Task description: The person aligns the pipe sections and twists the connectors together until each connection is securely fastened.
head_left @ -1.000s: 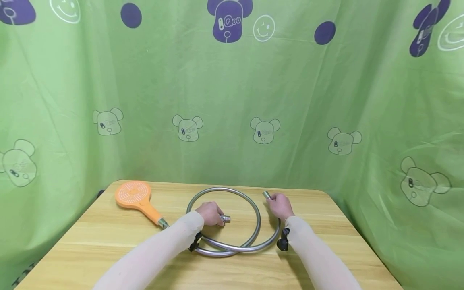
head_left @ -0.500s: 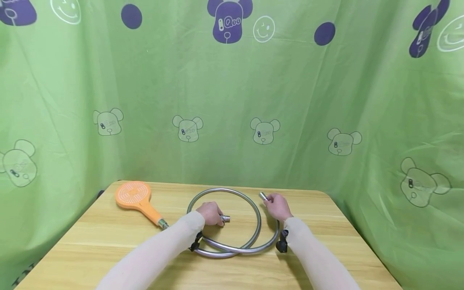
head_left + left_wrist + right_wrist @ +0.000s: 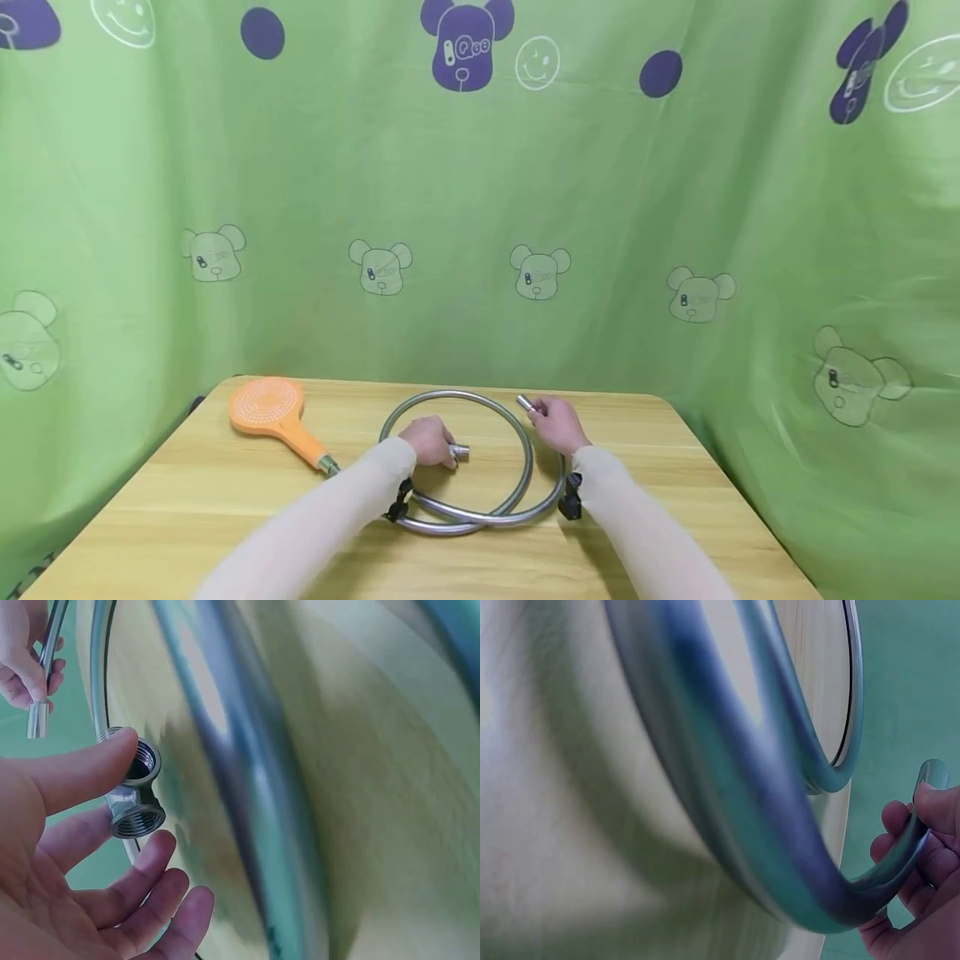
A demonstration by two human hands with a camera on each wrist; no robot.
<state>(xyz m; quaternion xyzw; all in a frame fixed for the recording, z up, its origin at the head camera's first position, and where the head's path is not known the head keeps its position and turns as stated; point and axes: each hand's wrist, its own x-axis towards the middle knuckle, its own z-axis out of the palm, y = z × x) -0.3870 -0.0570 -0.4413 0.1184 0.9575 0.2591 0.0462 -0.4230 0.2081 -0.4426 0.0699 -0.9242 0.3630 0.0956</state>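
Note:
A metal tee pipe fitting [image 3: 136, 796] with threaded openings is pinched between the thumb and fingers of my left hand [image 3: 429, 441], above the table inside the hose loop. Two of its openings face the left wrist camera. My right hand [image 3: 558, 425] grips a silver shower hose [image 3: 528, 454] close to its end, and the smooth metal end connector [image 3: 527, 404] sticks out past the fingers, pointing up and left. Fitting and connector are apart. At the left, an orange shower head [image 3: 264, 405] lies face up, joined at its handle to the hose's other end.
The hose lies in a big loop on the wooden table [image 3: 187, 517], crossing itself near the front. Part of it passes under the left forearm. Green curtains [image 3: 450, 333] with bear prints enclose the table's back and sides.
My right hand has carried the hose end leftward, closer to the fitting, and the connector tilts further left. The left hand stays almost still. The head view has shifted slightly.

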